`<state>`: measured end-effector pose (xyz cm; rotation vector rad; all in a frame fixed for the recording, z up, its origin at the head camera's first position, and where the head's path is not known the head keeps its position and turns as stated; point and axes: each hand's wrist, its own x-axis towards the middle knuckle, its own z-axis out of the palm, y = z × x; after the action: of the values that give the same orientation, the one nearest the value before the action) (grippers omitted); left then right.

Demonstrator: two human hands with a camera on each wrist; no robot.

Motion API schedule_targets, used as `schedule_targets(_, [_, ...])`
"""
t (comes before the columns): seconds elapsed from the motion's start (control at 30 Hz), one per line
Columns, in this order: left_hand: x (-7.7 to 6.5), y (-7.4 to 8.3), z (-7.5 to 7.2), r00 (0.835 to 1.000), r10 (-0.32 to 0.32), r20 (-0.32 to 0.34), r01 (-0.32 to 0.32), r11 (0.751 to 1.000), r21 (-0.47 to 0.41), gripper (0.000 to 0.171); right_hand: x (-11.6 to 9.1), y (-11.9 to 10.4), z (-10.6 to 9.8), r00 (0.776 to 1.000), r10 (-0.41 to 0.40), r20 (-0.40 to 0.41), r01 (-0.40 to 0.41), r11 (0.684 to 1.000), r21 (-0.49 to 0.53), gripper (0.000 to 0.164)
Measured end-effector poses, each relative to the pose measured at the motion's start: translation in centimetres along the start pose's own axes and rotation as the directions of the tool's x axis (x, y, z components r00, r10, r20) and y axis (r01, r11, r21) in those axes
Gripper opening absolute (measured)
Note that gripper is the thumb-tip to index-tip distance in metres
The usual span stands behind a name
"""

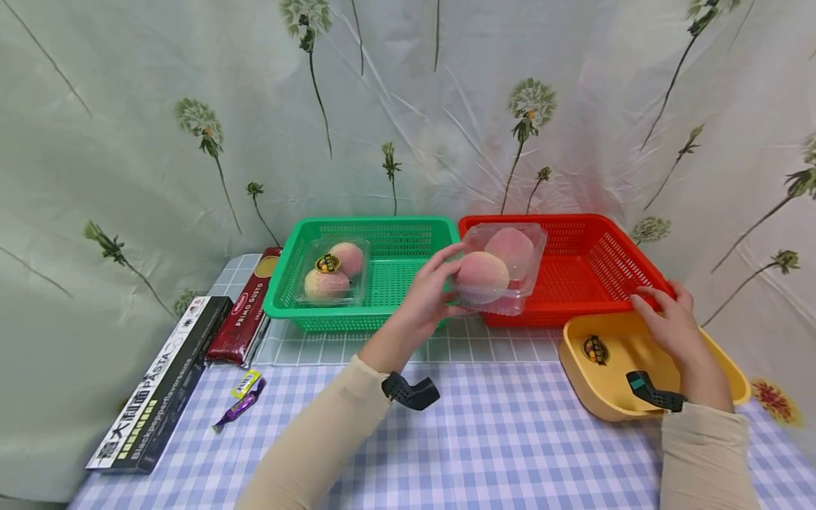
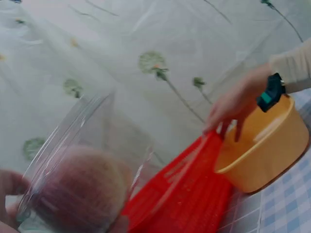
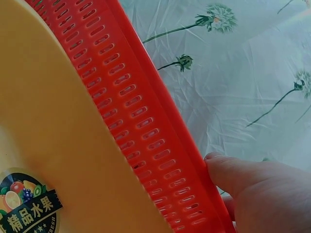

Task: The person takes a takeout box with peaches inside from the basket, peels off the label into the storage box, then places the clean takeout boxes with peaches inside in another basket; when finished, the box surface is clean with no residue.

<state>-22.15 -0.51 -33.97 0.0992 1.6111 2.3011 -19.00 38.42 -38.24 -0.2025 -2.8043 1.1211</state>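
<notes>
My left hand (image 1: 426,296) grips a clear plastic box (image 1: 534,278) from its left side, tilted and held up over the left part of the red basket (image 1: 570,273). Two pink-yellow peaches (image 1: 482,276) sit inside the box; one peach (image 2: 85,189) fills the lower left of the left wrist view. At the basket's front right corner, my right hand (image 1: 677,329) pinches the red rim, its thumb (image 3: 238,177) against the outer side in the right wrist view. Below that hand stands a yellow basin (image 1: 589,386) with a round fruit sticker (image 3: 29,206).
A green basket (image 1: 408,230) on the left contains another clear box of peaches (image 1: 326,285). Further left lie a red pasta packet (image 1: 241,319), a black pasta box (image 1: 162,382), a yellow wrapped sweet (image 1: 246,383) and a purple one (image 1: 239,409). A flowered curtain (image 1: 408,106) hangs behind.
</notes>
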Motion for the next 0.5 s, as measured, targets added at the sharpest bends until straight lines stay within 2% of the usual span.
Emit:
schedule_targets(0.17, [2.1,-0.1,3.1,0.994,0.021,-0.108,-0.02,1.0,0.018,0.038,0.0,0.1,0.0,1.0,-0.007,-0.001,0.007,1.0,0.008,0.066])
schedule_targets(0.33, [4.1,-0.5,5.6,0.98,0.081,-0.18,-0.056,0.989,0.14,0.041,0.0,0.1,-0.1,1.0,0.007,-0.001,-0.007,1.0,0.012,0.067])
schedule_targets(0.5, [5.9,-1.5,7.5,0.956,0.179,-0.234,-0.11,0.954,0.28,0.042,0.0,0.1,-0.1,1.0,0.008,0.002,-0.008,1.0,0.008,0.067])
